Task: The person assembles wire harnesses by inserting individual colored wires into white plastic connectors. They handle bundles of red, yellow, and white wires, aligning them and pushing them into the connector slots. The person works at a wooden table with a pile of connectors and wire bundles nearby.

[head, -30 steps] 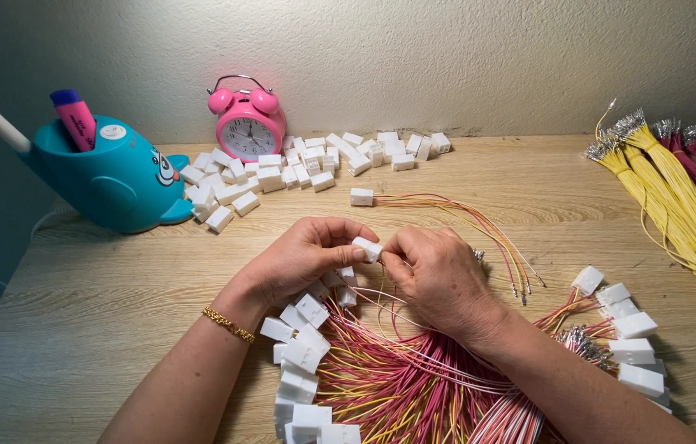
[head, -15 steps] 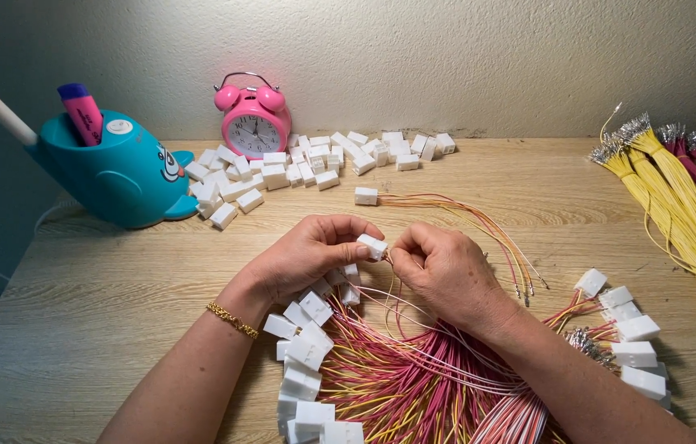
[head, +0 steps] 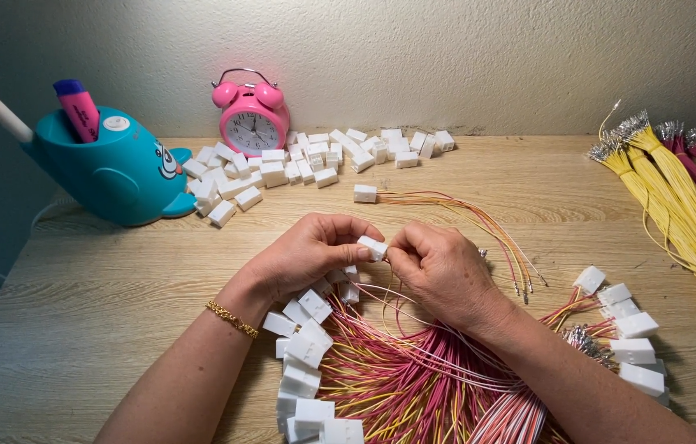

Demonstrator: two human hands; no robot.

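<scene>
At nine o'clock I see the teal whale-shaped holder [head: 113, 173]. At centre, my left hand [head: 303, 255] pinches a white connector [head: 373, 247] between thumb and fingertips; my right hand [head: 438, 267] touches it, fingers pressed together on its wires. Finished pink and yellow harnesses [head: 397, 386] lie at six; yellow wire bundles [head: 677, 205] at three.

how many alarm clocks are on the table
1. The round pink twin-bell alarm clock stands at the back of the wooden table against the wall, between the teal whale-shaped pen holder and the pile of loose white plastic connectors.
</scene>
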